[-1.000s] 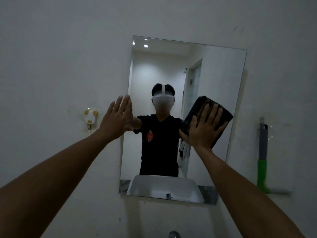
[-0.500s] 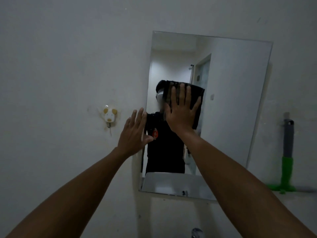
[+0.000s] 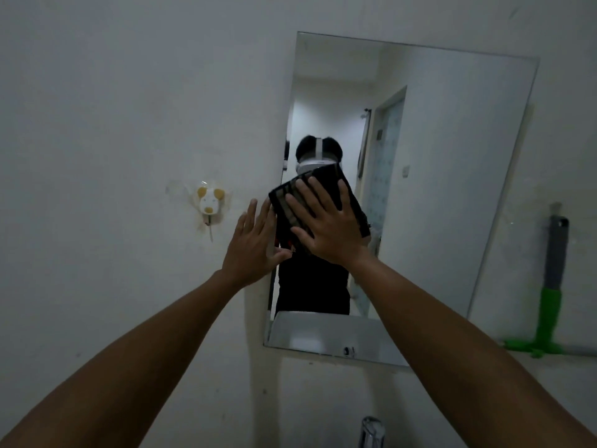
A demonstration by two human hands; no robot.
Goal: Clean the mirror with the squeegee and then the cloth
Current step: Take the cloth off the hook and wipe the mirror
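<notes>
Mirror [image 3: 452, 156]: R hand [image 3: 326, 231] grip flat, pressing dark cloth [image 3: 336, 185]; L hand [image 3: 252, 250] grip wide.

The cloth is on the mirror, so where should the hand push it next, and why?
Probably sideways toward the mirror's right side. The right hand presses the dark cloth flat near the left edge, beside the left hand, and the wide right part lies uncovered.
</notes>
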